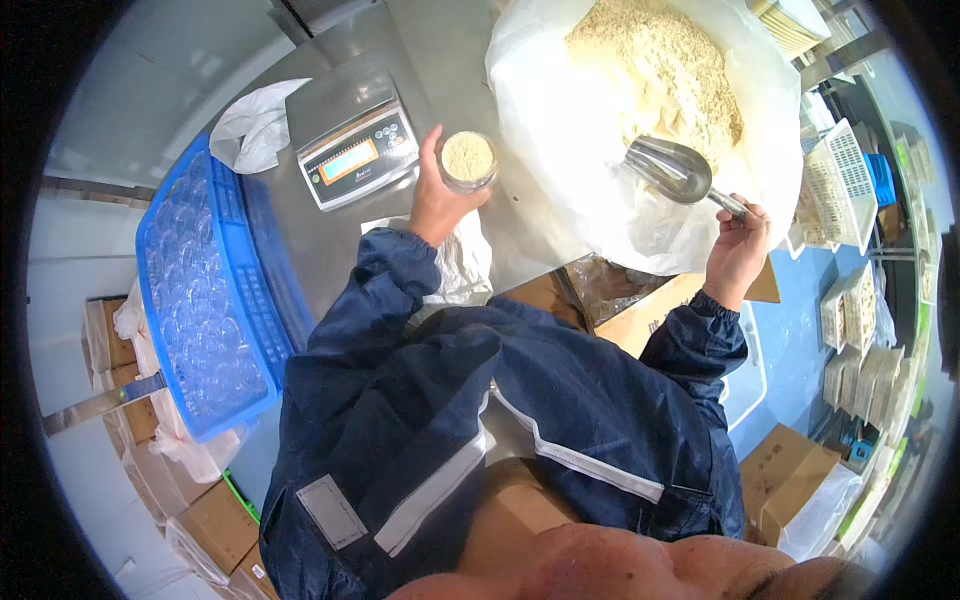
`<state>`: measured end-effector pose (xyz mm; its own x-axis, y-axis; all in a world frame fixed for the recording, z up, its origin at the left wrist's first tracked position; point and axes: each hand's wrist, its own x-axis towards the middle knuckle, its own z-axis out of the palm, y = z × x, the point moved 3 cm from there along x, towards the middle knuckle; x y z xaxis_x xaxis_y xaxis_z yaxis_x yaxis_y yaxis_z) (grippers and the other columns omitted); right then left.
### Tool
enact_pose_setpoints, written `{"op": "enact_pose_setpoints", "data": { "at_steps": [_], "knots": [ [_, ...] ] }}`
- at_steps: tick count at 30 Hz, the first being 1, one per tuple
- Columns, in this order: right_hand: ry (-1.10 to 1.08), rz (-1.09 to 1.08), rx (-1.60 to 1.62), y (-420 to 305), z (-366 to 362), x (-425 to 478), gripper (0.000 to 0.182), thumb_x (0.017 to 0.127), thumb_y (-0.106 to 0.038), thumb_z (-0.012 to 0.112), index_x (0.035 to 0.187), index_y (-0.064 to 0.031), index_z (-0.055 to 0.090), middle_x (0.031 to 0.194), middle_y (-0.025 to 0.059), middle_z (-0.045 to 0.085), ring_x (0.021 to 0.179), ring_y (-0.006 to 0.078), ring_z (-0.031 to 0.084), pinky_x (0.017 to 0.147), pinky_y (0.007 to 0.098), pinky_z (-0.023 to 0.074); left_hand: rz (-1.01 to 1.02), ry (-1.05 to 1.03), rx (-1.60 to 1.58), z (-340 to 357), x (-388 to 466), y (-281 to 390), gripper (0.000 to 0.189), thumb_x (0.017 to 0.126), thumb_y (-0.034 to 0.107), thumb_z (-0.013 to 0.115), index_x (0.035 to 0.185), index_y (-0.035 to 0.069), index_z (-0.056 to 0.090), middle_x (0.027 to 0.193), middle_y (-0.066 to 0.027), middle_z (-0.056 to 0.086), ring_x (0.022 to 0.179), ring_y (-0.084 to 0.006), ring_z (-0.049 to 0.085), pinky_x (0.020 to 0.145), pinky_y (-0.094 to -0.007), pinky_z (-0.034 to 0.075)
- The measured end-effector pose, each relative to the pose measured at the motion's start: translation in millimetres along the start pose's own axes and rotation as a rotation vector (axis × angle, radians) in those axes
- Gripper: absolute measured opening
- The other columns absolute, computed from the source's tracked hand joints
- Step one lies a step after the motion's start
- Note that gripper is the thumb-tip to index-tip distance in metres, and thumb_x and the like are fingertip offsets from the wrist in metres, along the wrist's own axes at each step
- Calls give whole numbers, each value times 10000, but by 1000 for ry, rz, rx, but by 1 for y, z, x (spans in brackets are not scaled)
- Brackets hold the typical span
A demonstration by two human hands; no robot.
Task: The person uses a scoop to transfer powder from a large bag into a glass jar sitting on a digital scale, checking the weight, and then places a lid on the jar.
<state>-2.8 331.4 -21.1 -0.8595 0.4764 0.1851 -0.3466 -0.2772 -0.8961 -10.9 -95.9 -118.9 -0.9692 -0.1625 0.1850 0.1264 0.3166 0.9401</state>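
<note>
My left hand (444,196) is closed around a clear round jar (469,161) of pale yellow powder, between the scale and the big bag. In my right hand (736,244) is the handle of a metal scoop (671,169), its bowl tilted over the bag's opening and its tip by the powder. The large white plastic bag (555,180) stands wide open, with a heap of pale powder (686,67) inside. A digital scale (360,161) with a lit display rests on the steel table (442,60), left of my left hand.
A blue plastic basket (259,300) full of clear round containers is at the left. A crumpled white bag (251,127) lies by the scale, and a white cloth or bag (469,262) at the table's near edge. Cardboard boxes (645,307) sit below; white baskets (840,180) stand at right.
</note>
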Motion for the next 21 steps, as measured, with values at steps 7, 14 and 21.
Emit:
{"op": "enact_pose_setpoints", "data": {
  "at_steps": [7, 14, 21],
  "knots": [
    [-10, 1, 9, 4, -4, 1, 147, 1007, -97, 485, 1081, 3, 563, 1084, 201, 675, 815, 201, 627, 780, 309, 542, 17, -28, 32, 0, 0, -2, 1115, 682, 66, 865, 1569, 73, 189, 1436, -196, 438, 1338, -292, 486, 1139, -399, 414],
    [-18, 3, 5, 5, -7, 4, 156, 999, -102, 491, 1089, 6, 559, 1085, 205, 675, 827, 207, 629, 776, 307, 540, 6, -40, 45, 1, -2, 4, 1121, 689, 77, 871, 1572, 75, 180, 1445, -201, 437, 1344, -300, 484, 1144, -404, 410],
    [-10, 3, 12, 4, -6, 4, 150, 994, -96, 495, 1082, 7, 560, 1075, 205, 674, 825, 211, 625, 776, 304, 538, -16, -29, 43, 3, -3, 3, 1118, 694, 82, 869, 1571, 74, 176, 1441, -205, 434, 1341, -302, 485, 1144, -408, 409]
  ]
}}
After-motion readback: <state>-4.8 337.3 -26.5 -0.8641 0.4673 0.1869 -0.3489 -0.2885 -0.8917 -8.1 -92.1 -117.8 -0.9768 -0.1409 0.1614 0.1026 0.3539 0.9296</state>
